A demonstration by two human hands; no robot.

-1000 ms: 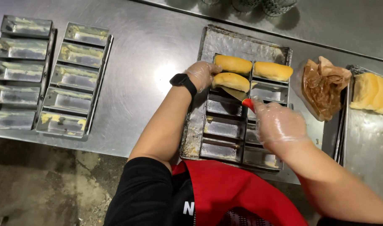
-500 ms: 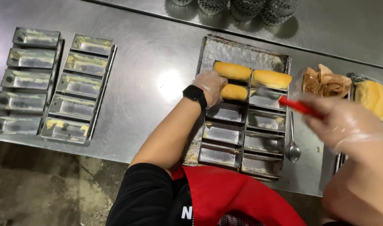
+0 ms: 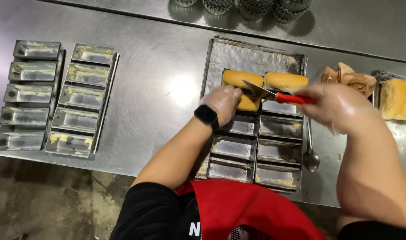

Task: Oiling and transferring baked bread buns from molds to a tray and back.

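Knife [image 3: 267,94]: red handle, blade pointing left over a small golden loaf [image 3: 248,103] in the strapped loaf tins [image 3: 252,149]. Right hand [image 3: 334,106] (gloved, blurred) grips the handle. Left hand [image 3: 223,103] (gloved, black watch at the wrist) closes on that loaf in the second tin of the left row. Two more loaves [image 3: 265,80] fill the top tins; lower tins empty. Baking tray [image 3: 252,55] beneath, on a steel table [image 3: 158,66]. Spoon [image 3: 310,155] just right of the tins. Two empty tin sets [image 3: 56,98] far left.
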